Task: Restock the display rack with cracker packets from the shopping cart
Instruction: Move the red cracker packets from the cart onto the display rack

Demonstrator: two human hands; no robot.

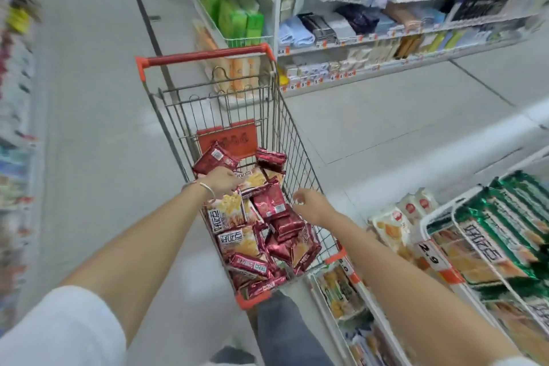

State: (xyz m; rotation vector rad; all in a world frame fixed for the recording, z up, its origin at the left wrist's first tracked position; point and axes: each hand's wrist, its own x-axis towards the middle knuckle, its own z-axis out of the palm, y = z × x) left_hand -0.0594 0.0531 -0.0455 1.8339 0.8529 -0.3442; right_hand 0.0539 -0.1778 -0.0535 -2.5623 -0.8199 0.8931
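Dark red foil with pale yellow fronts on the cracker packets (269,205); red handle and corners, grey wire on the shopping cart (208,55); white display rack (445,157) with green-edged packets (505,217); orange-and-white price tag (432,258); pale grey floor (89,128).

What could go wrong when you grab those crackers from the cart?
The red packets lie in a loose heap, so pulling one with the left hand might tip others, and squeezing could crush crackers. No hand holds the cart; a bump from the right hand near its side might roll it away.
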